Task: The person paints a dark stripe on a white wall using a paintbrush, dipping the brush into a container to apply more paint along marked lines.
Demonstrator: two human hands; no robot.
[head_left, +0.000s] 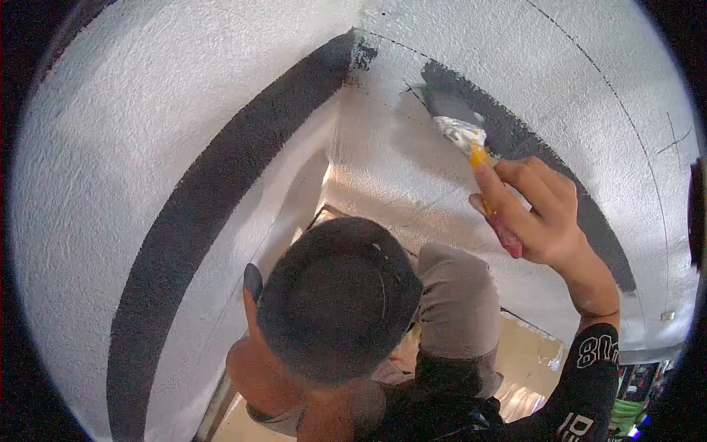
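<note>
My right hand (541, 210) is closed around the yellow and red handle of a paintbrush (479, 158). The brush's bristles, smeared white and grey, touch the inner edge of a dark painted band (530, 151) on the right part of the white wall. At the lower middle, my left hand (258, 361) grips a round container (335, 302) with a dark inside; one dark-tipped finger shows at its left rim, and the other fingers are hidden beneath it.
Another dark curved band (199, 214) runs down the left wall (110, 147) from the corner. Thin pencilled curves and a small cross mark lie at the right. A grey-clad knee (456, 302) stands beside the container. Coloured items (633, 398) show at the lower right.
</note>
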